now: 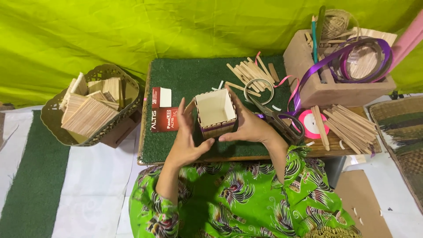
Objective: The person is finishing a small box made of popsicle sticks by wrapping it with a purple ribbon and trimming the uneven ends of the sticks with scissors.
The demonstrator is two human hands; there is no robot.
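Head view: both hands cup a small open-topped stick box (215, 113) standing on the green mat (185, 79) of the counter. Left hand (187, 141) presses its left side, right hand (249, 125) its right, both grips clamped. Scissors (275, 117) lie just beside the right hand.

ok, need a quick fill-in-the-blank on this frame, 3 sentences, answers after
1. Both hands, left hand and right hand, cup a small open-topped ____ made of wooden sticks.
2. The scissors lie to the ____ of the right hand.
3. The metal basket at the left holds stick panels, and the ribbon in the brown box is ____.

Answers: box; right; purple
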